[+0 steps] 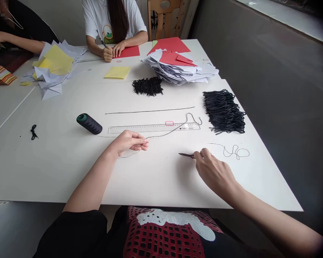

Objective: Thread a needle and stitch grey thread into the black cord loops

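Observation:
My left hand rests on the white table, its fingers pinched on a thin black thread that runs from the dark spool past a clear ruler. My right hand is closed on a small pair of snips, whose tip points left. A loose cut thread lies curled just beyond the right hand. A straight black thread lies above the ruler.
Two heaps of black cut threads lie at the back middle and right. A stack of white and red paper, a yellow sheet and a paper pile lie farther back. Two other people sit across the table.

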`<state>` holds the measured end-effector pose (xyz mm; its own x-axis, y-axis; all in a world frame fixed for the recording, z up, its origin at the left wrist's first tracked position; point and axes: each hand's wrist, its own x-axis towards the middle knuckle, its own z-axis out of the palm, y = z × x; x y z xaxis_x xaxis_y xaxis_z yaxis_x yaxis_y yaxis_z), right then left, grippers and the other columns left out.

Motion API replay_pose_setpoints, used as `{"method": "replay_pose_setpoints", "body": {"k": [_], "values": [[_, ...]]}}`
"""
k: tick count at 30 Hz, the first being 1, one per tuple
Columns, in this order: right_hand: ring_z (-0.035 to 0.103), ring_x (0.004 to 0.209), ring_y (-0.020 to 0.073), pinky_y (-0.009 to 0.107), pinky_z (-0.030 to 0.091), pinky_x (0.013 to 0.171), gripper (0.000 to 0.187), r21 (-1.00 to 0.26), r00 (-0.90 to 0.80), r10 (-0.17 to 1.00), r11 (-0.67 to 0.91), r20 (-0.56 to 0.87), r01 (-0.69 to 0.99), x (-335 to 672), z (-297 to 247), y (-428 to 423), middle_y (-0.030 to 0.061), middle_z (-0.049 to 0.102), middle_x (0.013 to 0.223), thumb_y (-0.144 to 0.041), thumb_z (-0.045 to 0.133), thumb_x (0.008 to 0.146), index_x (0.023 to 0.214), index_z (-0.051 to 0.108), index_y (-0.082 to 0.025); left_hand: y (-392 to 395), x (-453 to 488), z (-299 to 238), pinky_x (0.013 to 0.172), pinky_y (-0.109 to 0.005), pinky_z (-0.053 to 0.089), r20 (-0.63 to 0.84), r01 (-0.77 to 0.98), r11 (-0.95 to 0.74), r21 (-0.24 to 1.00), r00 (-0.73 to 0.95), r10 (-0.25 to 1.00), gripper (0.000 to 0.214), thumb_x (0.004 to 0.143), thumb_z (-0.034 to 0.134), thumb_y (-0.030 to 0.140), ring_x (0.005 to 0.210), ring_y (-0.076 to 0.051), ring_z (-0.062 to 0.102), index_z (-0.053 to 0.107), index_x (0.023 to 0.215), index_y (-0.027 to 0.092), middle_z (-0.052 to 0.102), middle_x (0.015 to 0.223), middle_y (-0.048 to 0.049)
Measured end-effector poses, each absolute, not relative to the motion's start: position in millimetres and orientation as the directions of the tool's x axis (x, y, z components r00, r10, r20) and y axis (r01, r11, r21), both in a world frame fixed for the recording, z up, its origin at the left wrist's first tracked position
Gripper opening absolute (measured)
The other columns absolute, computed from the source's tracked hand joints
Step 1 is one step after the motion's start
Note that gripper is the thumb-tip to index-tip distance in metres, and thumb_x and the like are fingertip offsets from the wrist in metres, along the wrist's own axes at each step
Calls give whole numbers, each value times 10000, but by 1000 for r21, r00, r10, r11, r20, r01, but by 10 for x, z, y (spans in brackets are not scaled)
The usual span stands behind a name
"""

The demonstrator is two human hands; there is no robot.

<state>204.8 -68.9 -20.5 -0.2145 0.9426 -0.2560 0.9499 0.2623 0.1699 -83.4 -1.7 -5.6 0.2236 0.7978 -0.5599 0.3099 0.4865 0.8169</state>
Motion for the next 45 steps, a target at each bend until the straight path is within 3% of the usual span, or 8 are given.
{"method": "replay_pose_setpoints", "body": {"k": [4, 6, 8, 13, 17, 22, 34, 45], "values": [[564, 646, 135, 269, 455, 536, 289, -485, -398, 867, 221, -300, 846, 2000, -59, -528, 84, 571, 939, -339, 386, 957, 1028, 604, -163, -20, -829, -64, 775, -284, 519, -559, 310, 484, 818, 229, 797, 307, 684, 773, 441, 863, -218, 696, 737, 798, 158, 735, 871, -94], [581, 729, 142, 287, 527, 620, 354, -803, -512, 777, 14, -367, 596, 1935, -12, -472, 87, 561, 951, -386, 355, 946, 1082, 587, -155, -17, -824, -65, 773, -282, 520, -557, 310, 483, 819, 231, 797, 301, 689, 771, 435, 855, -216, 698, 737, 798, 157, 735, 865, -94], [592, 819, 150, 316, 572, 688, 369, -903, -639, 642, -244, -423, 353, 1856, 5, -433, 109, 541, 1054, -373, 389, 902, 1128, 563, -139, -14, -818, -62, 773, -281, 520, -555, 313, 480, 820, 228, 800, 291, 697, 766, 427, 851, -212, 698, 738, 799, 156, 735, 864, -94], [558, 882, 144, 357, 573, 805, 393, -913, -714, 586, -362, -382, 191, 1681, -33, -363, 80, 525, 1026, -370, 616, 792, 1100, 561, -132, -14, -805, -61, 773, -281, 519, -547, 325, 465, 824, 236, 803, 269, 715, 753, 408, 856, -207, 694, 735, 799, 154, 734, 861, -94], [468, 692, 118, 275, 499, 592, 415, -909, -710, 597, -83, -374, 409, 1593, -51, -305, 7, 468, 752, -526, 587, 817, 965, 597, -139, -24, -805, -79, 747, -266, 519, -543, 337, 454, 825, 251, 801, 250, 728, 743, 394, 849, -203, 696, 734, 798, 154, 734, 847, -89], [407, 631, 100, 263, 361, 596, 475, -787, -754, 520, 226, -401, 574, 1494, -82, -266, 1, 495, 729, -614, 490, 860, 726, 476, -159, -46, -803, -81, 720, -253, 529, -532, 331, 438, 836, 288, 796, 233, 737, 734, 385, 833, -201, 700, 735, 792, 158, 734, 851, -87], [338, 559, 84, 245, 300, 560, 483, -690, -733, 521, 328, -437, 645, 1400, -186, -215, -14, 464, 640, -587, 505, 863, 652, 388, -168, -79, -775, -58, 710, -247, 542, -547, 345, 443, 827, 320, 773, 212, 730, 734, 373, 830, -195, 696, 743, 765, 164, 731, 837, -84], [447, 601, 102, 243, 323, 569, 342, -710, -752, 513, 334, -414, 620, 1427, -172, -198, 33, 594, 743, -467, 550, 879, 755, 588, -150, -67, -805, -89, 689, -213, 538, -538, 341, 431, 835, 346, 769, 210, 745, 727, 384, 829, -182, 695, 753, 770, 177, 734, 838, -74]]}}
